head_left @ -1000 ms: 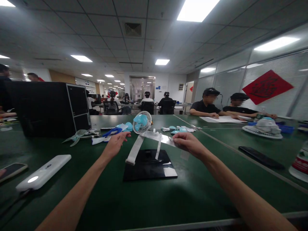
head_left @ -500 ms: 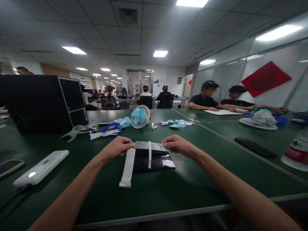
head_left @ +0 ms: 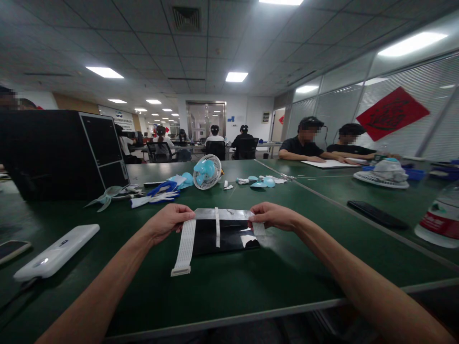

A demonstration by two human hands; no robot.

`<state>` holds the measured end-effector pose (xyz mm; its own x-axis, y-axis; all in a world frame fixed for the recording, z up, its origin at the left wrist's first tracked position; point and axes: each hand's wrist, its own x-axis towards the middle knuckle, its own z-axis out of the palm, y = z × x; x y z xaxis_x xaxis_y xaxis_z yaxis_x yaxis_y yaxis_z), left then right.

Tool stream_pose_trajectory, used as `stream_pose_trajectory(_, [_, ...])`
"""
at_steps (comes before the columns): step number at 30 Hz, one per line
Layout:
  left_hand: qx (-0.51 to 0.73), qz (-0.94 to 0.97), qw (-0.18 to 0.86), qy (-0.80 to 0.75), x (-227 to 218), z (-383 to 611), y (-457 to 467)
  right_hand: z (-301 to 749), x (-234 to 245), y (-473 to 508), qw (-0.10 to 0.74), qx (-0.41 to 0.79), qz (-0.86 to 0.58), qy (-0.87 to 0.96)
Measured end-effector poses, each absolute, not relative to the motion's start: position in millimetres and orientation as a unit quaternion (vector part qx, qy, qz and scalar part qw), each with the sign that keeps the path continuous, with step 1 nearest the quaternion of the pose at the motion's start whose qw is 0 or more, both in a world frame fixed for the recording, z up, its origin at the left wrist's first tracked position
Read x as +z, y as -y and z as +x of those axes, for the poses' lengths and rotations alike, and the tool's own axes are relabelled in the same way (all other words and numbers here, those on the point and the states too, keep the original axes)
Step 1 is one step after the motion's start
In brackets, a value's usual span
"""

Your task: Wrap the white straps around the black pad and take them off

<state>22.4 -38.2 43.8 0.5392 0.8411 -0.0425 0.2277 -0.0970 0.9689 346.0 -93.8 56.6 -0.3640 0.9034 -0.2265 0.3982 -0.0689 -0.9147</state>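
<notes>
Fingers (head_left: 187, 213) and thumb of the left hand (head_left: 165, 222) pinch the left end of a silvery strip (head_left: 206, 214); those of the right hand (head_left: 275, 216) grasp its right end. From the strip hang a wide white ribbon (head_left: 185, 241) on the left, a narrow band (head_left: 217, 228) in the middle and a short ribbon (head_left: 258, 229) on the right. Just below the strip is a dark, glossy panel (head_left: 211, 238), between the hands, over the near part of the green table (head_left: 215, 291); I cannot tell whether strip and panel are joined.

To the left lie a phone (head_left: 12, 249) and a white device (head_left: 59, 251) with a cord. To the right are a bottle (head_left: 439, 220) with a red label and a slim black object (head_left: 376, 214).

Farther off, gloves (head_left: 158, 195) lie near a small fan (head_left: 207, 172) with pale blue blades, beside other loose parts. A black case (head_left: 53, 153) stands at the left. At the far right, two people sit at the table, one with an arm by a white sheet (head_left: 328, 164).
</notes>
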Motion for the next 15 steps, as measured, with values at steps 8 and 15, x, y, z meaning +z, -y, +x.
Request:
stream_pose_trajectory(8, [0.218, 0.696, 0.559, -0.394, 43.0, 19.1, 38.4, 343.9, 60.6, 97.2, 0.25, 0.516, -0.536, 0.62])
stream_pose_trajectory(15, [0.141, 0.722, 0.541, -0.408, 33.3, 15.5, 32.1, 340.1, 52.2, 94.6, 0.223, 0.491, -0.555, 0.633])
